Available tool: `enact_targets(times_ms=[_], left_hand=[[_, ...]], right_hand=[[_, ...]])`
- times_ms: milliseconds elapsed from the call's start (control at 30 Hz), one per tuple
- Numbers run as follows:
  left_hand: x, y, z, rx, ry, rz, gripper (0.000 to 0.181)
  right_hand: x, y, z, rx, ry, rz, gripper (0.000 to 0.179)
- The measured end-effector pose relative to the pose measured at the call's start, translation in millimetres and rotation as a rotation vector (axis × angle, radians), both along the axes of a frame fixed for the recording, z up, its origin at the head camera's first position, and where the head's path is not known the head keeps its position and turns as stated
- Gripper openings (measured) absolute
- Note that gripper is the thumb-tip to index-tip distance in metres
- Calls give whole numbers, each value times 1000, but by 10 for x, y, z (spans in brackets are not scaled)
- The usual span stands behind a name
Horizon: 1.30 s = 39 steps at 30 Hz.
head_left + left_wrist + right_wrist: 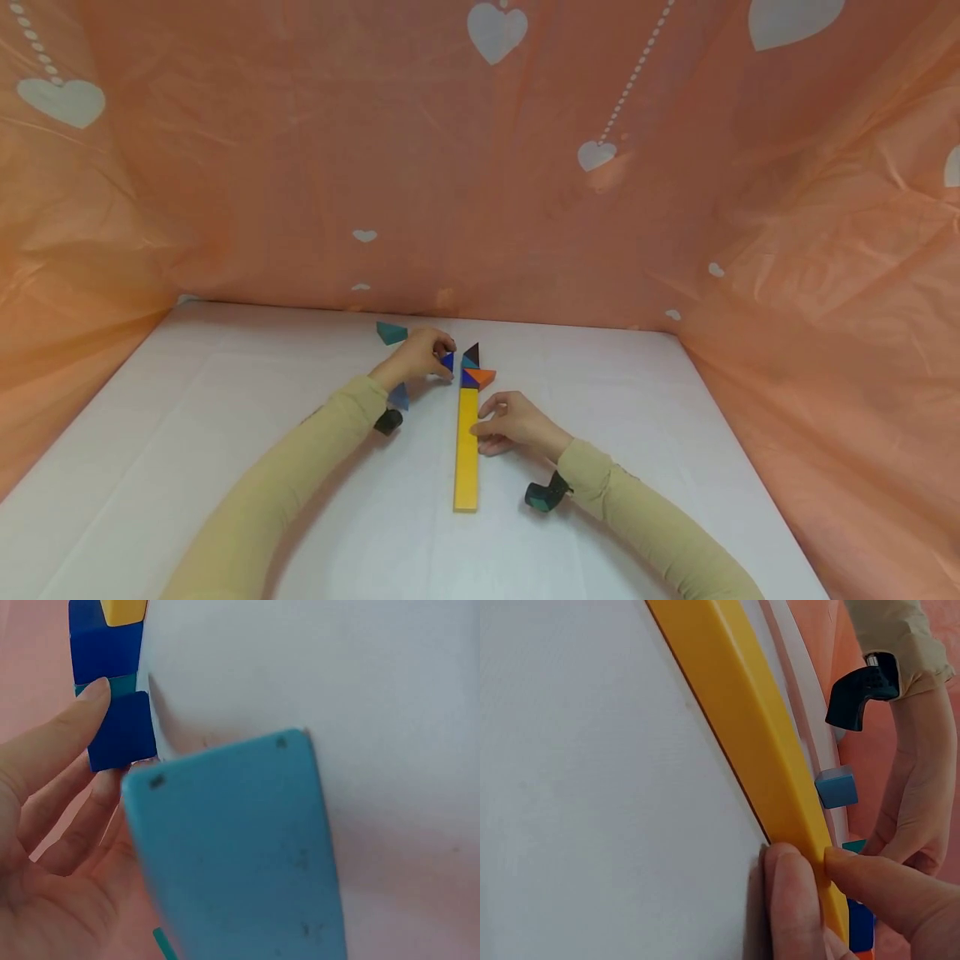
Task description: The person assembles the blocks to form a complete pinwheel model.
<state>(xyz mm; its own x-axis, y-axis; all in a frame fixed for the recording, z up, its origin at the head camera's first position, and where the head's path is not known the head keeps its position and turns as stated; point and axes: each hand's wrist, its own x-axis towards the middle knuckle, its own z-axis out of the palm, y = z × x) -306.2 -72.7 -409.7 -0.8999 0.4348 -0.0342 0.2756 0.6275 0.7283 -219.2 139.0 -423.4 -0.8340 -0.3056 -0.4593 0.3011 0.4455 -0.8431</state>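
Note:
My left hand [420, 354] pinches a blue triangular block [448, 361] between thumb and fingers, just left of a row of small blocks. In the left wrist view the held block's blue side [124, 735] shows at the fingertips. Beside a long yellow bar [466, 458] is my right hand [521, 423]. Its fingers [791, 889] rest against the bar's near side, and the thumb touches its upper edge. Beyond the bar's far end lie a blue-purple triangle [469, 381], an orange piece [483, 377], a teal piece [471, 363] and a dark brown triangle [472, 353].
A teal block [392, 333] lies behind the left hand. A light blue block [400, 397] sits under the left wrist and fills much of the left wrist view. White cloth [337, 517] covers the table, with an orange heart-patterned curtain [420, 167] around it.

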Motion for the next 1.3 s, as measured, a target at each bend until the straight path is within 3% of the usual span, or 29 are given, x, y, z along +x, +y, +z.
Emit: enact_targets(times_ms=[267, 567, 1300], left_hand=[[21, -54, -19, 86, -7, 57, 33], [5, -5, -17, 87, 5, 40, 25], [40, 59, -18, 89, 12, 73, 20]], right_hand=[[4, 0, -2, -8, -14, -7, 35], [-12, 3, -5, 10, -9, -11, 36], [-6, -11, -7, 9, -19, -10, 35]])
